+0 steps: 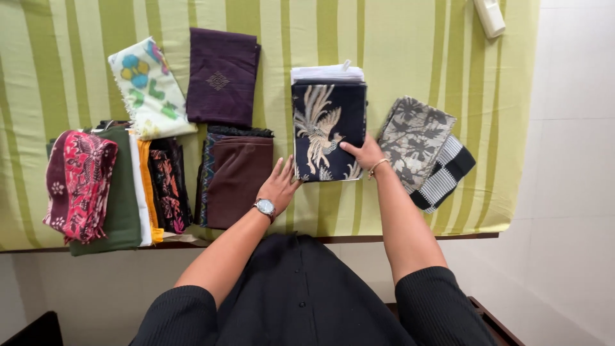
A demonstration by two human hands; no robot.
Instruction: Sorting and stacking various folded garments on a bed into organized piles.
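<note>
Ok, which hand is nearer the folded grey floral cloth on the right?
The right hand. It rests on the dark bird-print cloth, just beside the grey floral cloth. The left hand sits at the bird-print cloth's other edge, next to the brown cloth.

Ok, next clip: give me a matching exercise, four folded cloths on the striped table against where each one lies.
Things:
1. navy bird-print cloth
2. plain purple cloth
3. red patterned cloth
4. grey floral cloth

Places:
A. far left, on a dark green cloth
B. just beyond the right hand, toward the table's right edge
C. between both hands, left hand at its corner
D. back row, beside the white flowered cloth

Pairs: 1-C, 2-D, 3-A, 4-B
</note>
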